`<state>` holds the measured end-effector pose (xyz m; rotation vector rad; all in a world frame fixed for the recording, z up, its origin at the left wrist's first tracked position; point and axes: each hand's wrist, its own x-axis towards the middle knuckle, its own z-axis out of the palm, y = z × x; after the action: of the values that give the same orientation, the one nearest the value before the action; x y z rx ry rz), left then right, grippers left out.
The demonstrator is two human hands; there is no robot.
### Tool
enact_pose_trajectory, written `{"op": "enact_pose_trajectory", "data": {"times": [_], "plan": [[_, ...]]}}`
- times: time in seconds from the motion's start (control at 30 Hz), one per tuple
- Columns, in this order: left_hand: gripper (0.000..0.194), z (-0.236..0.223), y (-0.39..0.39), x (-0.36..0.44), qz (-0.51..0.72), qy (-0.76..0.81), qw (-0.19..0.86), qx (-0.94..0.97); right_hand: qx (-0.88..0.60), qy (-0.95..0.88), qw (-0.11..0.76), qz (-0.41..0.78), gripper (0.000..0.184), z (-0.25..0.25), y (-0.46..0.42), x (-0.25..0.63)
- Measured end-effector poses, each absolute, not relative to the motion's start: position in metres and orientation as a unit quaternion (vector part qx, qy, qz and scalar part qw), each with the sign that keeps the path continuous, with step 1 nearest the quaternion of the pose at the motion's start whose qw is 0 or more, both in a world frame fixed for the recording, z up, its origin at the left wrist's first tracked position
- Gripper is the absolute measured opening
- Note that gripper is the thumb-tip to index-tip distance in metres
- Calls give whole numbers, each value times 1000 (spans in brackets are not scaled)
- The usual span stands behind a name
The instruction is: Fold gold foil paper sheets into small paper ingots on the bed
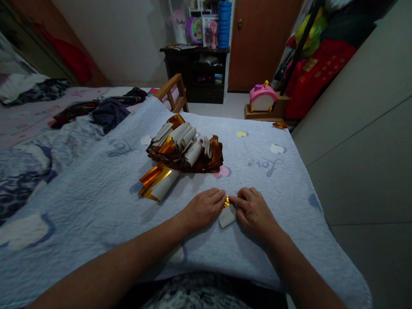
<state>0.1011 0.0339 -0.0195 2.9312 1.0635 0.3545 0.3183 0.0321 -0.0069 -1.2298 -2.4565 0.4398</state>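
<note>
A small folded piece of gold foil paper (pixel 228 217) lies on the bedspread close in front of me. Its pale side faces up, with a strip of shiny gold at the far end. My left hand (pixel 205 208) holds its left edge, fingers pressed together. From the other side my right hand (pixel 255 211) grips the paper, the index finger reaching across to the gold strip; the thumb's contact is partly hidden. Beyond my hands sits a pile of foil sheets (pixel 189 146), curled and showing gold-brown and whitish sides. A loose curled foil sheet (pixel 165 185) lies at its near left.
The light blue bedspread (pixel 257 249) spreads under everything. A small foil piece (pixel 280 125) rests by its far right corner. Rumpled clothes (pixel 111 113) lie to the left. A pale cabinet (pixel 370 171) stands along the right; a pink toy (pixel 263 98) is beyond the bed.
</note>
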Motion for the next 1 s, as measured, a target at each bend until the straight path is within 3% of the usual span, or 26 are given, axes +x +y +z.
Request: {"op": "enact_pose_trajectory", "data": {"times": [0.4,0.6,0.77,1.0], "plan": [[27,-23,34,99,117,344,-12,931,-437,-873,159,143,17,1,34,336],[26,-29,36,95,149,352,18,924,-420,-855,240,189,13,4,32,332],[23,-28,35,100,154,387,26,909,-403,-868,198,214,26,7,23,317],[24,-27,37,100,201,420,71,882,-368,-891,170,206,30,3,20,313]]}}
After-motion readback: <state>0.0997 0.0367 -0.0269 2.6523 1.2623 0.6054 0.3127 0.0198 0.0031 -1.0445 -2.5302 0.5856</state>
